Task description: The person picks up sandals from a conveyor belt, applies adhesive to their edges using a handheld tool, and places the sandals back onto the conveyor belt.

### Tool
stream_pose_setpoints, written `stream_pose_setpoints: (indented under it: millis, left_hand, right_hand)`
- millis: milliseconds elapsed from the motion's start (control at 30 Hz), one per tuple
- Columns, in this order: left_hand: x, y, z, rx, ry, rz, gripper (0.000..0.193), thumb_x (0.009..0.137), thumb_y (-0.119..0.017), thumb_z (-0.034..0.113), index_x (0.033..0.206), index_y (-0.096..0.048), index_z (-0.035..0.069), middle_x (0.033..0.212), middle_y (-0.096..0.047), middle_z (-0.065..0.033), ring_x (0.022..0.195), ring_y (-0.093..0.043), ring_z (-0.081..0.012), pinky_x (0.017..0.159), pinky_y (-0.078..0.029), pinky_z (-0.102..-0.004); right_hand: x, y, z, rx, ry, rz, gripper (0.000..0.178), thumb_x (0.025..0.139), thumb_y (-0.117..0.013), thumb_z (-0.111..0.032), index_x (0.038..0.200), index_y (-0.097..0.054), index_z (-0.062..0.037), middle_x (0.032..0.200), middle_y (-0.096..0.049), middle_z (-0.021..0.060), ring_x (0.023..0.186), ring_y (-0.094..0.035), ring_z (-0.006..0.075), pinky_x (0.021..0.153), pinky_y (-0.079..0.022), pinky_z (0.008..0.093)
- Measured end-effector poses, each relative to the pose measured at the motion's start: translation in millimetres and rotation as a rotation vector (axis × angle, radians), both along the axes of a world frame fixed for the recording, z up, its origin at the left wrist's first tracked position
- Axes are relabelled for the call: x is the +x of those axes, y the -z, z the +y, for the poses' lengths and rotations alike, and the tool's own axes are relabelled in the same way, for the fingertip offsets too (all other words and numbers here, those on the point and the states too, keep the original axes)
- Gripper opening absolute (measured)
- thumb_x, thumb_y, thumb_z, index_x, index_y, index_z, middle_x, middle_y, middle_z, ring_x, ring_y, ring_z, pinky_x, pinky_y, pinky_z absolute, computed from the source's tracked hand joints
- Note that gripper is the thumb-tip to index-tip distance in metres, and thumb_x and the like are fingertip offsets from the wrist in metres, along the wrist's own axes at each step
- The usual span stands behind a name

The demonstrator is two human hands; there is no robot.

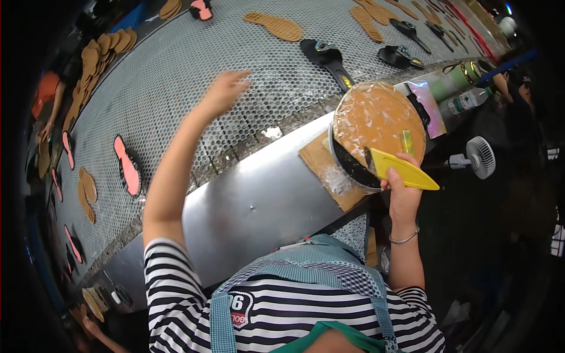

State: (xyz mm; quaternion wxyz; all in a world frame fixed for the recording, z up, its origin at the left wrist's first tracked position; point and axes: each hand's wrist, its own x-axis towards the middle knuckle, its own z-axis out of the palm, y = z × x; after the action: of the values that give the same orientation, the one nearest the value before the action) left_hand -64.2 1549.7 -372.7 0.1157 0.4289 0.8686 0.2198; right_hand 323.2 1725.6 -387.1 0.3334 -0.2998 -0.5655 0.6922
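My right hand (400,191) grips a flat yellow brush (412,172) with a short dark edge at its left end. It is held over the front rim of a round pot (354,169). A tan, round lid (374,115) with shiny streaks covers most of the pot; a yellow-green strip (406,141) lies on it. My left hand (226,92), slightly blurred, is over the mesh belt (271,88) with its fingers stretched out and nothing visible in them. Between my hands, a black sandal (323,56) with a shiny strap lies on the belt, its narrow end by the lid.
Tan soles (274,26) and pink-topped soles (127,165) lie scattered on the belt. More black sandals (400,57) lie at far right. A metal ledge (253,206) runs along my side, with cardboard (312,156) under the pot. Rightward are a bottle (469,101) and small fan (481,157).
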Motion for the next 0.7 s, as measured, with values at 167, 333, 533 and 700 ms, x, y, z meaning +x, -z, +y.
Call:
stream_pose_setpoints:
  millis: [167, 333, 533, 700]
  left_hand:
    - [46, 44, 155, -0.239, 0.122, 0.210, 0.054, 0.090, -0.049, 0.050, 0.135, -0.045, 0.022, 0.128, -0.042, -0.0300, 0.118, -0.045, -0.0408, 0.098, -0.040, -0.0436]
    - [5, 86, 198, -0.486, 0.293, 0.487, 0.060, 0.086, -0.045, 0.061, 0.125, -0.057, 0.016, 0.123, -0.048, -0.0277, 0.116, -0.048, -0.0408, 0.094, -0.043, -0.0432]
    - [-6, 60, 116, 0.147, 0.044, 0.493, 0.066, 0.079, -0.064, 0.053, 0.099, -0.062, -0.010, 0.119, -0.052, -0.0274, 0.101, -0.056, -0.0412, 0.088, -0.046, -0.0422]
    - [72, 26, -13, 0.274, -0.016, 0.325, 0.062, 0.072, -0.075, 0.038, 0.112, -0.056, -0.005, 0.128, -0.048, -0.0217, 0.116, -0.049, -0.0373, 0.097, -0.039, -0.0390]
  right_hand:
    - [8, -2, -11, 0.120, -0.055, -0.076, 0.029, 0.086, -0.059, 0.001, 0.114, -0.052, -0.0009, 0.085, -0.057, 0.0036, 0.063, -0.053, 0.0074, 0.056, -0.045, 0.0195]
    - [11, 1, -4, 0.172, -0.073, -0.075, 0.025, 0.086, -0.058, 0.000, 0.110, -0.053, -0.0012, 0.084, -0.056, 0.0033, 0.063, -0.052, 0.0062, 0.056, -0.044, 0.0196]
    - [7, -6, 21, 0.405, -0.148, -0.187, 0.016, 0.084, -0.062, -0.003, 0.099, -0.060, 0.0012, 0.088, -0.064, 0.0069, 0.078, -0.061, 0.0152, 0.071, -0.048, 0.0258]
    - [-5, -2, 32, 0.771, -0.365, -0.183, 0.019, 0.083, -0.062, -0.005, 0.101, -0.061, -0.0011, 0.091, -0.066, 0.0110, 0.081, -0.064, 0.0209, 0.072, -0.049, 0.0284]
